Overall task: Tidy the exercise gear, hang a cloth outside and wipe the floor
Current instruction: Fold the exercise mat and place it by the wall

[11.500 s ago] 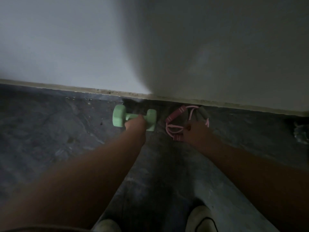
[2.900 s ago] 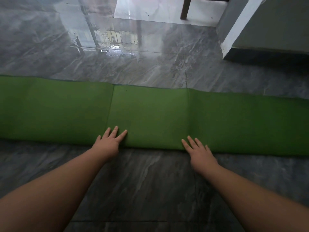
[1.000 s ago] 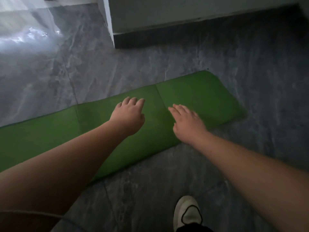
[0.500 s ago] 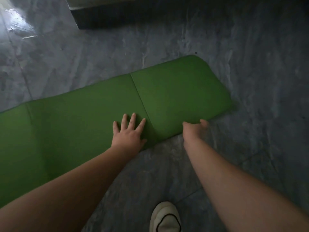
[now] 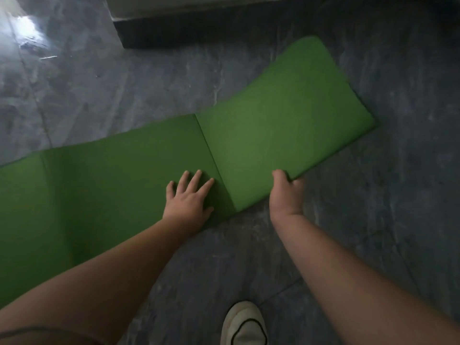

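Nearest the camera a pale shoe point(image 5: 245, 324) stands on the grey marbled floor point(image 5: 373, 220), and both bare forearms reach forward from there. The left hand point(image 5: 188, 198) lies flat, fingers point(image 5: 196, 179) spread, pressing on the green exercise mat point(image 5: 124, 175) just left of a fold crease point(image 5: 214, 158). The right hand point(image 5: 286, 192) is curled closed over the near edge of the mat's end panel point(image 5: 281, 115), thumb on top and the other fingers tucked beneath, where they cannot be seen. The mat runs across the floor from the left border to its rounded end at the right, lying flat apart from that gripped edge. The step looks to be folding the end panel over at the crease. To do it well, the left hand should hold the neighbouring panel down close to the crease while the right lifts its edge and swings it across, so the edges line up squarely. Beyond the mat, a dark plinth point(image 5: 199, 28) under a pale block sits well apart.
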Motion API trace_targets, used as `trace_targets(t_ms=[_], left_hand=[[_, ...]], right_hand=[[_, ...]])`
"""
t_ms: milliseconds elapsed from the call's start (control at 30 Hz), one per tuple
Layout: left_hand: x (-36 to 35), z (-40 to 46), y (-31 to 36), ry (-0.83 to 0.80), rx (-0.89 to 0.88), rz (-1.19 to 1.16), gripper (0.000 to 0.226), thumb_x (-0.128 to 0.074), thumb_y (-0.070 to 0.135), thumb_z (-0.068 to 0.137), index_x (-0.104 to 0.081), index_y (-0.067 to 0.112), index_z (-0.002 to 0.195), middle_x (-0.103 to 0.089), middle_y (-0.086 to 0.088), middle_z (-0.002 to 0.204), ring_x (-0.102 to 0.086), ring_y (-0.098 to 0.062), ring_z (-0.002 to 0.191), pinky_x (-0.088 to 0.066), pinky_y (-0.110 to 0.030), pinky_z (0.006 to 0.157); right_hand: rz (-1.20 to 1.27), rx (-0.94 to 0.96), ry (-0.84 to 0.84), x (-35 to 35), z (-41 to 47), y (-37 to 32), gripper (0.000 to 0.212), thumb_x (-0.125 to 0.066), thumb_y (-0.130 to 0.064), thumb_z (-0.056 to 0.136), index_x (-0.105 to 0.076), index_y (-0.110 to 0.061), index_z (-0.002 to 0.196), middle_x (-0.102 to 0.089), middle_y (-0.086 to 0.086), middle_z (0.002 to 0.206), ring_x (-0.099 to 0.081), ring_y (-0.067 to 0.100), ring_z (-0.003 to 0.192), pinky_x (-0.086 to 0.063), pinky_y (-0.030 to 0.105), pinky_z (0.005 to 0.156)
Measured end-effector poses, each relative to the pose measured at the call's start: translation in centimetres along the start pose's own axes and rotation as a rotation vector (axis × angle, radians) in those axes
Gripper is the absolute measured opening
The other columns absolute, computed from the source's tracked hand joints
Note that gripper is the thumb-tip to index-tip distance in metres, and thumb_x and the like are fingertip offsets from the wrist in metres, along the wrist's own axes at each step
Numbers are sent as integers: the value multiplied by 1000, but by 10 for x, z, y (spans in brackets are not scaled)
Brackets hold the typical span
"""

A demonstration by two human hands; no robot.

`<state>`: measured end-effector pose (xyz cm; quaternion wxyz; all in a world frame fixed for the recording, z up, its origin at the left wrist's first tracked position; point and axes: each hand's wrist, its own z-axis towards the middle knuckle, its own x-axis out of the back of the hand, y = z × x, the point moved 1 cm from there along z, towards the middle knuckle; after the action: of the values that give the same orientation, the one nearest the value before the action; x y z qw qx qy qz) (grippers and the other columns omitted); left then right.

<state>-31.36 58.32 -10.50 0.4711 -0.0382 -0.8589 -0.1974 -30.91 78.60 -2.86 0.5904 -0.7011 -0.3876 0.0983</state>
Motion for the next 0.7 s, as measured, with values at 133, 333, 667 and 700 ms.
trace_targets(t_ms=[133,333,667,700], left_hand=[[24,-21,-37,66,-27,-169,69,-47,44,98,-14,28,156,-16,-3,164,-3,-28,152,-14,-45,122],[65,-115,-127,-24,-106,-73,69,-49,42,97,-18,24,156,-23,-6,161,-16,-26,150,-21,-37,121],[95,-174,-157,-131,515,-1860,64,-34,71,92,-61,24,126,-71,-5,119,-68,-27,108,-57,-49,86],[87,-175,-159,-122,561,-1813,60,-48,66,91,-55,21,130,-69,-6,121,-67,-28,108,-55,-52,89]], right_hand=[[-264,198,-210,3,-40,8,34,-55,-19,94,-63,8,112,-64,5,106,-61,11,97,-39,3,79],[-919,441,-769,-12,-92,-6,54,-45,-32,97,-50,8,133,-56,26,123,-51,32,127,-34,27,102],[-1466,1022,-1051,-59,-161,40,120,-71,-10,61,2,-24,155,-18,12,163,-29,44,143,-37,68,102],[-1552,1049,-1038,-63,-163,46,119,-74,-14,56,-8,-18,156,-24,15,160,-36,47,138,-43,69,95]])
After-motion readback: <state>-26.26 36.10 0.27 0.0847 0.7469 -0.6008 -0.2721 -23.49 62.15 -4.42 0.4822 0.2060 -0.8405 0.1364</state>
